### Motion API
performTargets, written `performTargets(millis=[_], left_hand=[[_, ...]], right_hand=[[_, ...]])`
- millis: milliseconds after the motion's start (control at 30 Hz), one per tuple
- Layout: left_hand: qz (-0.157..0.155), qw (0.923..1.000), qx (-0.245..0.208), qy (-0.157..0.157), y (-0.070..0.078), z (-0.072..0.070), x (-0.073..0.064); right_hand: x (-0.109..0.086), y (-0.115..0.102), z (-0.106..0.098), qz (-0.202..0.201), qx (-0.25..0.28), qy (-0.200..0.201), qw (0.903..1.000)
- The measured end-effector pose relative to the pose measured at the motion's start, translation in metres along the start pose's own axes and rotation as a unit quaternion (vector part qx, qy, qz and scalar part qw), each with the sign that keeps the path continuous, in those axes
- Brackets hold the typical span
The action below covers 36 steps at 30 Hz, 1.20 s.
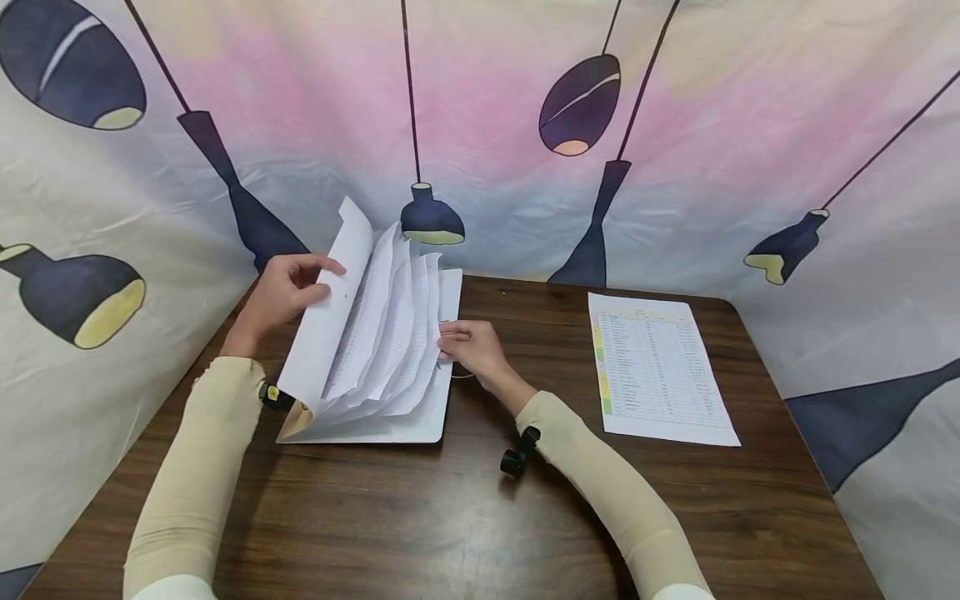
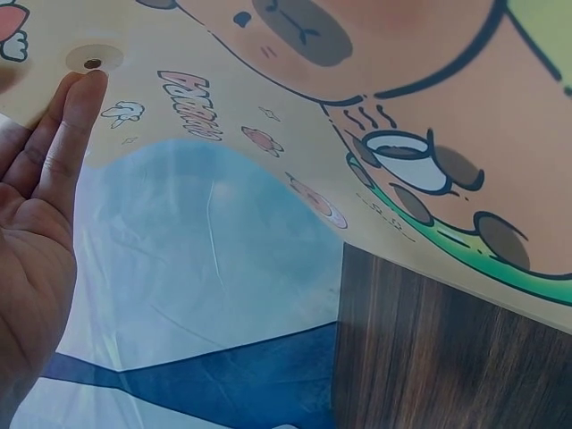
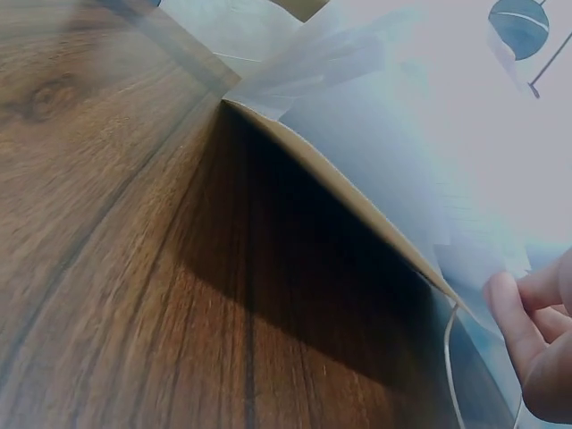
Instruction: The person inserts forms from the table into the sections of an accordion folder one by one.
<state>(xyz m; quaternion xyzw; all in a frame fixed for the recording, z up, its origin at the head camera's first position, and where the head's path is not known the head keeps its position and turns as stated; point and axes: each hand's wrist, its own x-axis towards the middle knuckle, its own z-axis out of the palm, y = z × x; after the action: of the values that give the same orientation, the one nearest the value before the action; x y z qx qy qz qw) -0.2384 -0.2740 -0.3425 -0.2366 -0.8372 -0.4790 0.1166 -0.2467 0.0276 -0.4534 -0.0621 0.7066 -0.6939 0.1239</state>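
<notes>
A folder (image 1: 405,429) lies spread on the table at left centre, with several printed white sheets (image 1: 386,333) fanned up inside. My left hand (image 1: 281,292) grips its raised front cover (image 1: 322,333) near the top edge, thumb on the white inner side. In the left wrist view, my left fingers (image 2: 76,134) lie along the cover's cartoon-printed outside (image 2: 295,107), by a round eyelet (image 2: 93,61). At the right edge, my right hand (image 1: 480,354) pinches the sheets between thumb and fingers; whether it also holds the back cover, I cannot tell. A thin cord (image 3: 450,366) hangs below that edge.
A printed sheet (image 1: 663,371) with a table and coloured left margin lies flat at the right. Beneath everything is a dark wooden table (image 1: 420,508). A fabric backdrop (image 1: 495,100) printed with lamps rises behind and along both sides.
</notes>
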Motion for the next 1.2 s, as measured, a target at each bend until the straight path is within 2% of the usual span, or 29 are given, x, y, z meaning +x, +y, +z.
performTargets(millis=[133,467,633,767,833,867,967,1067,1100,1200], left_hand=[[0.006,1.0,-0.003,-0.001,0.0,0.001,0.0],[0.006,0.9999,-0.008,-0.004,0.002,0.002,0.0],[0.005,0.9999,-0.008,-0.004,0.002,0.001,0.001],[0.008,1.0,-0.005,-0.002,0.002,0.0,0.0],[0.006,1.0,-0.005,-0.001,0.001,-0.001,-0.001],[0.007,1.0,-0.004,0.0,-0.004,-0.002,-0.001],[0.007,1.0,-0.003,0.002,-0.004,-0.002,-0.001],[0.012,0.9999,-0.003,0.003,-0.002,-0.002,-0.002],[0.013,0.9999,-0.004,0.003,0.004,-0.002,-0.003],[0.018,0.9998,-0.006,0.005,0.002,-0.002,-0.003]], right_hand=[[0.002,0.001,0.004,-0.006,-0.004,-0.001,1.0],[0.006,0.006,0.005,-0.007,-0.06,0.018,0.998],[0.002,0.004,-0.002,-0.016,-0.043,0.006,0.9989],[-0.001,0.002,-0.017,-0.038,-0.034,0.003,0.9987],[-0.004,-0.001,-0.026,-0.052,-0.044,0.005,0.9977],[-0.005,-0.003,-0.031,-0.059,-0.052,0.008,0.9969],[-0.011,-0.01,-0.049,-0.083,-0.074,0.014,0.9937],[-0.018,-0.016,-0.069,-0.107,-0.096,0.029,0.9891],[-0.021,-0.017,-0.077,-0.117,-0.104,0.035,0.9871],[-0.028,-0.02,-0.1,-0.146,-0.138,0.056,0.9779]])
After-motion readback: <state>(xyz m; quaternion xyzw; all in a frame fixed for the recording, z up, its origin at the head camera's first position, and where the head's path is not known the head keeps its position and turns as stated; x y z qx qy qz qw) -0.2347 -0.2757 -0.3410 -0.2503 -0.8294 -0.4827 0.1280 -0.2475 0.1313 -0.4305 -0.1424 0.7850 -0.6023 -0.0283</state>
